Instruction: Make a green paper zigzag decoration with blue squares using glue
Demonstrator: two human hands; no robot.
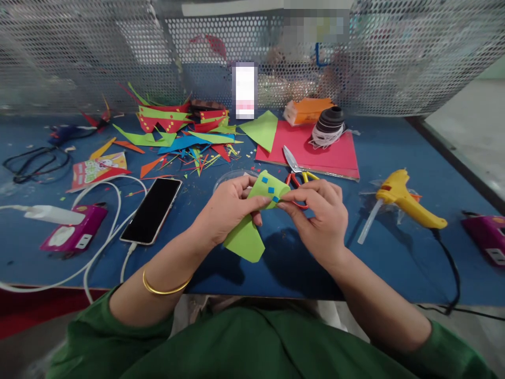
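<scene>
Blue covers the tabletop (386, 263), and clock directions here run from the folded green piece between the hands, twelve being straight away from the person. Farthest left, a loop of black cable (16, 180) lies between nine and ten, and near it, at nine, sits a purple socket block (94, 218). A printed packet (89, 171) lies just beyond that block. Also at nine, closer in, a dark-screened phone (152, 210) lies face up with a white cable (133, 247) plugged into its near end. Toward ten are red and green paper strips (163, 120) dotted with small squares, plus a litter of cut paper scraps (185, 143). The left hand (226, 202), a gold bangle (168, 291) on its forearm, is closed around the green piece (245, 239), thumb on top and fingers beneath. Three blue squares (271, 190) sit in a slanting row on its upper part. The right hand (321, 208) pinches the piece's right edge between thumb and forefinger, beside the lowest square. Scissors (292, 159) lie at one, partly hidden behind the right hand; beyond them, a black spool (330, 120) wound with white thread stands on red sheets (290, 139). At three rests a yellow glue gun (410, 197), a stick protruding from its back, and farther out, another purple block (483, 234).
</scene>
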